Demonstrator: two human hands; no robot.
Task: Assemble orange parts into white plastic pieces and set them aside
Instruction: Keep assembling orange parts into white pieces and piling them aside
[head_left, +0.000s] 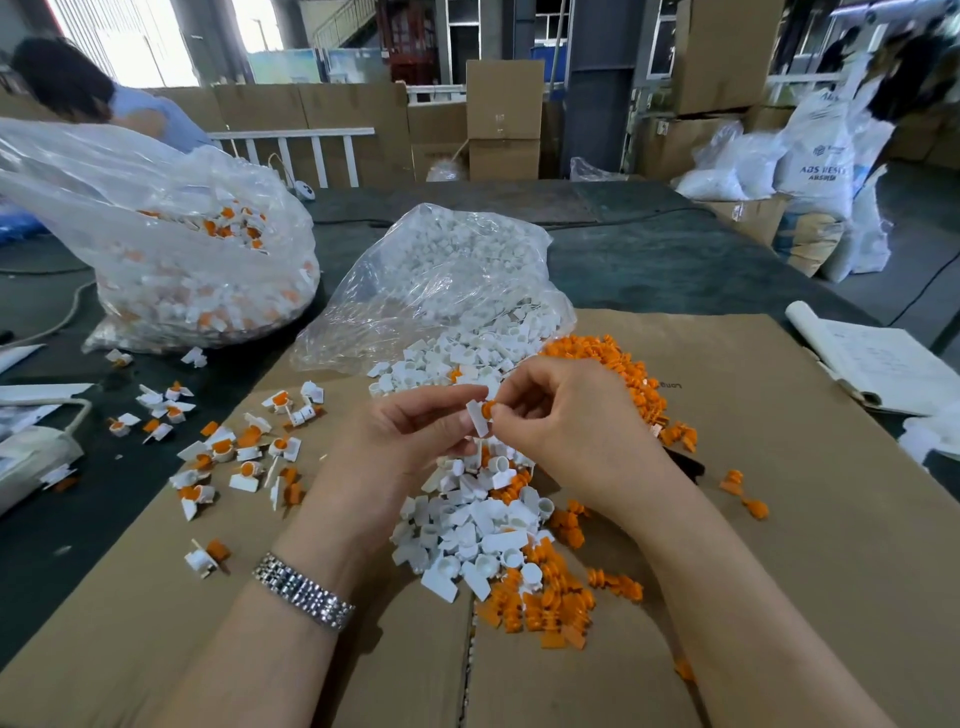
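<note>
Left hand pinching white piece steady; right hand fingertips pressing orange part in, seemingly half-seated; finished assemblies scattered left, clear of loose stock.

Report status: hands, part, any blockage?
Left hand pinches white piece. Right hand presses orange part into it. Nothing in the way.

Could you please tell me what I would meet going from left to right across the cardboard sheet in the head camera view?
Scattered assembled pieces → left hand → white piece with orange part held between both hands → right hand → pile of orange parts → stray orange parts → papers at the cardboard's right edge.
</note>
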